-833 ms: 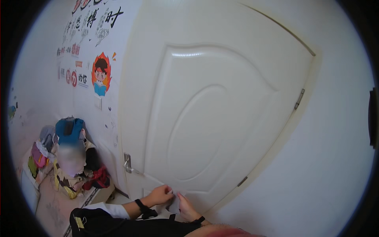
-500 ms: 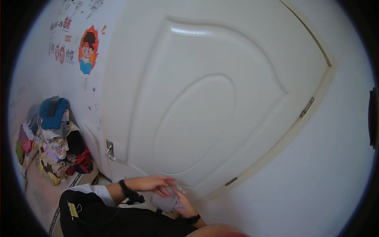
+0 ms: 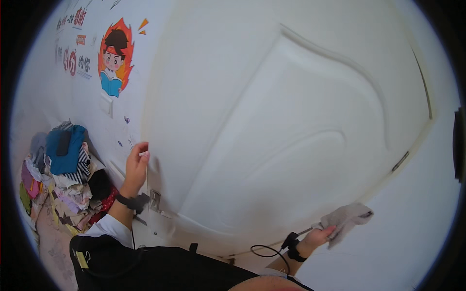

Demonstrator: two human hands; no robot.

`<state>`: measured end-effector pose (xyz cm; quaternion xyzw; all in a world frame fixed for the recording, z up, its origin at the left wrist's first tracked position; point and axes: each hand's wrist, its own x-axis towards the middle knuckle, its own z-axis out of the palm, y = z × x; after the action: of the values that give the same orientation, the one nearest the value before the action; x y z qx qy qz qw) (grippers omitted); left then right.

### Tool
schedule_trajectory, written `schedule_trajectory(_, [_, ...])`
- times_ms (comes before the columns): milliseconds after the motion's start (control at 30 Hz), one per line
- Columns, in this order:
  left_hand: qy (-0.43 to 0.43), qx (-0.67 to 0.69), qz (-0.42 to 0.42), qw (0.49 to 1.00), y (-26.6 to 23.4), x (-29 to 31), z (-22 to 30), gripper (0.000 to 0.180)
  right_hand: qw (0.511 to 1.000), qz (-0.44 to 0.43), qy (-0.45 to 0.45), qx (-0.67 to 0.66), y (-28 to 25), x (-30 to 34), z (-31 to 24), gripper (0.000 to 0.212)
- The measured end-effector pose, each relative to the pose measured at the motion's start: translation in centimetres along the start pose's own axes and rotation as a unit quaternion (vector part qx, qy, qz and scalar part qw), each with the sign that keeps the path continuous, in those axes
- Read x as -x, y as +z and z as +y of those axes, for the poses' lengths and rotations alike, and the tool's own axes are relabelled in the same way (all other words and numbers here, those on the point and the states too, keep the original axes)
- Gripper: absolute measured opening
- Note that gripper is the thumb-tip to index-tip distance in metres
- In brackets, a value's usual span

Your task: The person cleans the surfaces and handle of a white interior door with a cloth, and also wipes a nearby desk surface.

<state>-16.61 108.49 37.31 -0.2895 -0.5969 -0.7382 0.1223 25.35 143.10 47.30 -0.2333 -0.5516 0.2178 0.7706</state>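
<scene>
My right hand (image 3: 320, 236) is closed round a crumpled grey cloth (image 3: 347, 220), which hangs out past the fingers in front of the wall by the hinge side of the white door (image 3: 242, 145). At the door's left edge, just above the metal handle (image 3: 155, 200), my left hand (image 3: 137, 165) is raised with its fingers curled against that edge. Black straps with small dark devices sit on both wrists, and a black cable (image 3: 264, 247) loops beside the right one.
A heap of folded and loose clothes (image 3: 70, 179) lies on a pale patterned surface (image 3: 53, 247) at the left. A dark flat object (image 3: 63, 143) rests on top. Cartoon stickers (image 3: 115, 60) and a light switch (image 3: 106, 105) are on the left wall.
My hands were together over the grey cloth and are now far apart. The left went up to the door's edge; the right carried the cloth right. The view has shifted closer to the door.
</scene>
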Motion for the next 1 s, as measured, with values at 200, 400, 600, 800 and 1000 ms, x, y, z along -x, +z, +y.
schedule_trajectory(200, [-0.048,0.077,-0.095,0.991,-0.2,-1.2,0.1,0.039,0.990,-0.066,0.099,0.072,9.5,7.5,-2.1,0.052])
schedule_trajectory(400, [-0.108,0.042,-0.146,0.982,-0.9,-1.9,-0.7,0.045,0.988,-0.071,0.094,-0.102,19.6,14.2,-8.3,0.052])
schedule_trajectory(600, [-0.036,-0.071,-0.181,0.980,-1.6,-1.9,0.4,0.044,0.962,-0.074,-0.232,0.125,25.0,19.5,-12.8,0.063])
schedule_trajectory(800, [-0.056,-0.047,-0.168,0.983,-1.2,-1.1,0.0,0.040,0.882,-0.329,-0.331,0.063,24.2,22.5,-13.7,0.072])
schedule_trajectory(1000, [-0.079,0.020,-0.118,0.990,1.0,-0.8,-1.7,0.037,0.861,-0.356,-0.355,0.077,23.1,20.6,-11.3,0.056])
